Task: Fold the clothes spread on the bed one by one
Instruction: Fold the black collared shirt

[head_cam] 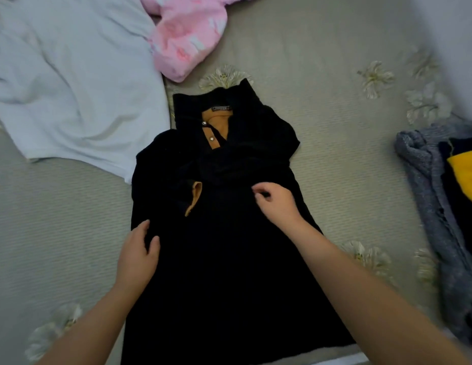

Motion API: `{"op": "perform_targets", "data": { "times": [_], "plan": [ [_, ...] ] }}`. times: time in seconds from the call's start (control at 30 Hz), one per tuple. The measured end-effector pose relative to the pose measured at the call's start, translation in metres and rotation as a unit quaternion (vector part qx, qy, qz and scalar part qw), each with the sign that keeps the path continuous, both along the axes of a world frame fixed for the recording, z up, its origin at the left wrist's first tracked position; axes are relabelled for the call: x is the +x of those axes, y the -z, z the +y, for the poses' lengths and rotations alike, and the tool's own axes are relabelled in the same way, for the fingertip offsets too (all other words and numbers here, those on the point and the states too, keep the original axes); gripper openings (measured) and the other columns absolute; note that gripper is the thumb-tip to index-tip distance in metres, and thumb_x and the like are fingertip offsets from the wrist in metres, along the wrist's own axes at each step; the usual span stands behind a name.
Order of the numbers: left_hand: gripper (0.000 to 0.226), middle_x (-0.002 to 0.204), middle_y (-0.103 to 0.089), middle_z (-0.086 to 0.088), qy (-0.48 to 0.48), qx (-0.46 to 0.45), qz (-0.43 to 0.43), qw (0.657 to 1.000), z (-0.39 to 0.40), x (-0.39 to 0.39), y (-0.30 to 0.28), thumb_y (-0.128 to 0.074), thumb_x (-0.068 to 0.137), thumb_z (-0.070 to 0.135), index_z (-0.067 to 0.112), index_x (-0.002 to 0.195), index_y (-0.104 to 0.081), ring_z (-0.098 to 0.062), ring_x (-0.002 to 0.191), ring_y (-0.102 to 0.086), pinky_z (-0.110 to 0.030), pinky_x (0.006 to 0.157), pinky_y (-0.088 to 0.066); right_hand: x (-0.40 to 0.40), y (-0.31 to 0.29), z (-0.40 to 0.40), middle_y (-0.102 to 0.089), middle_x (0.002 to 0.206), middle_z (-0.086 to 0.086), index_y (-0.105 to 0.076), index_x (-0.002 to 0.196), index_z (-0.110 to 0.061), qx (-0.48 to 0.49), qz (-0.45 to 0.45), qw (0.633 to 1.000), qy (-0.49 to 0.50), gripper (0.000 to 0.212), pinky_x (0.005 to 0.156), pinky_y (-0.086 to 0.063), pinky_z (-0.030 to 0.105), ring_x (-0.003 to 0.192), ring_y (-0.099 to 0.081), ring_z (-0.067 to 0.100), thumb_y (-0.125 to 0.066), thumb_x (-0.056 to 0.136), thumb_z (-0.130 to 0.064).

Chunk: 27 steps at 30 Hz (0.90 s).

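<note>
One black shirt [229, 246], sleeves folded inward

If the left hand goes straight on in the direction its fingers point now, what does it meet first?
The left hand points up the black shirt near its left edge. Going on, it would probably meet the folded sleeve with the orange cuff first; depth is hard to judge.

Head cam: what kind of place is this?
Likely a bedroom: a bed with a floral bedspread, clothes spread over it, such as a black shirt, a white garment and a pink garment.
</note>
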<state>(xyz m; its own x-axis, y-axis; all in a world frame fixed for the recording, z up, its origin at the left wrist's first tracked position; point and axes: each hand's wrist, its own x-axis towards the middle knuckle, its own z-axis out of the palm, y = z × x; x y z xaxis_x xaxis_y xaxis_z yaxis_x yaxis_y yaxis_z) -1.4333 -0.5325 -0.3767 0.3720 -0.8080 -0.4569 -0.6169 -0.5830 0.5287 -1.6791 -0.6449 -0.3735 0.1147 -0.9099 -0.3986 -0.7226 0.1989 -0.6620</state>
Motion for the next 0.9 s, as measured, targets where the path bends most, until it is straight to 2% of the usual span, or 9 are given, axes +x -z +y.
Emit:
{"op": "perform_targets", "data": {
  "times": [0.2,0.37,0.43,0.53,0.63,0.73,0.77,0.83,0.9],
  "plan": [
    [0.065,0.141,-0.034,-0.019,0.025,0.019,-0.022,0.999,-0.064,-0.039,0.007,-0.057,0.087,0.03,0.009,0.141,-0.027,-0.031,0.129,-0.035,-0.041,0.103,-0.033,-0.052,0.021,-0.024,-0.052,0.127,0.011,-0.043,0.132,-0.008,-0.025,0.231,0.972,0.034,0.053,0.099,-0.033,0.033,0.118,-0.045,0.026,-0.06,0.086,-0.028],
    [0.069,0.148,-0.008,-0.019,0.066,0.13,-0.08,0.986,-0.099,-0.049,0.015,-0.059,0.085,0.036,0.033,0.143,-0.02,-0.036,0.131,-0.025,-0.042,0.099,-0.038,-0.039,0.04,-0.049,-0.044,0.133,0.006,-0.029,0.142,-0.02,-0.002,0.283,0.959,-0.024,0.059,0.101,-0.031,0.035,0.123,-0.041,0.022,-0.054,0.089,-0.029],
    [0.068,0.143,-0.015,-0.019,0.097,0.164,-0.12,0.974,-0.115,-0.051,0.023,-0.061,0.085,0.03,0.031,0.142,-0.023,-0.035,0.125,-0.032,-0.04,0.095,-0.04,-0.045,0.048,-0.062,-0.051,0.126,0.006,-0.037,0.138,-0.021,0.014,0.268,0.963,-0.01,0.051,0.096,-0.031,0.033,0.114,-0.048,0.024,-0.051,0.089,-0.019],
    [0.05,0.123,-0.04,-0.017,0.17,0.156,-0.126,0.965,-0.119,-0.036,0.021,-0.05,0.091,0.016,0.019,0.139,-0.034,-0.03,0.103,-0.05,-0.035,0.085,-0.044,-0.053,0.04,-0.069,-0.06,0.111,0.015,-0.057,0.123,-0.011,-0.099,0.243,0.965,-0.004,0.045,0.086,-0.035,0.035,0.095,-0.058,0.032,-0.056,0.079,-0.001],
    [0.03,0.099,-0.051,-0.012,0.251,0.04,-0.064,0.965,-0.136,-0.029,0.023,-0.05,0.084,-0.007,-0.001,0.111,-0.06,-0.024,0.09,-0.051,-0.019,0.075,-0.035,-0.084,0.036,-0.071,-0.061,0.073,0.025,-0.07,0.097,0.003,-0.217,0.209,0.952,0.056,0.044,0.062,-0.048,0.042,0.058,-0.06,0.037,-0.061,0.055,0.015],
    [0.04,0.077,-0.052,0.004,0.108,-0.08,0.06,0.989,-0.157,-0.028,0.018,-0.046,0.069,-0.026,0.012,0.073,-0.061,-0.013,0.074,-0.05,-0.014,0.064,-0.036,-0.112,0.047,-0.068,-0.056,0.074,0.029,-0.066,0.105,0.006,-0.215,0.205,0.942,0.154,0.045,0.059,-0.047,0.045,0.06,-0.056,0.04,-0.05,0.064,0.016],
    [0.047,0.07,-0.056,0.009,-0.005,-0.076,0.154,0.985,-0.165,-0.03,0.018,-0.042,0.074,-0.022,0.02,0.064,-0.06,-0.01,0.068,-0.054,-0.014,0.061,-0.042,-0.121,0.051,-0.067,-0.056,0.081,0.031,-0.064,0.11,0.004,-0.196,0.211,0.939,0.187,0.044,0.064,-0.045,0.046,0.068,-0.055,0.042,-0.048,0.07,0.014],
    [0.053,0.054,-0.06,0.012,-0.202,-0.03,0.301,0.932,-0.176,-0.032,0.026,-0.035,0.084,-0.01,0.024,0.051,-0.058,-0.007,0.054,-0.058,-0.015,0.048,-0.047,-0.129,0.061,-0.067,-0.055,0.101,0.031,-0.059,0.12,-0.004,-0.141,0.233,0.943,0.19,0.042,0.078,-0.04,0.047,0.088,-0.054,0.043,-0.047,0.081,0.008],
    [0.046,0.051,-0.06,0.007,-0.242,0.033,0.311,0.918,-0.175,-0.031,0.036,-0.035,0.088,-0.006,0.019,0.054,-0.054,-0.013,0.054,-0.056,-0.02,0.052,-0.048,-0.129,0.07,-0.066,-0.047,0.126,0.025,-0.05,0.131,-0.012,-0.061,0.28,0.952,0.11,0.051,0.093,-0.031,0.043,0.111,-0.045,0.039,-0.047,0.083,0.004]
  ]
}}
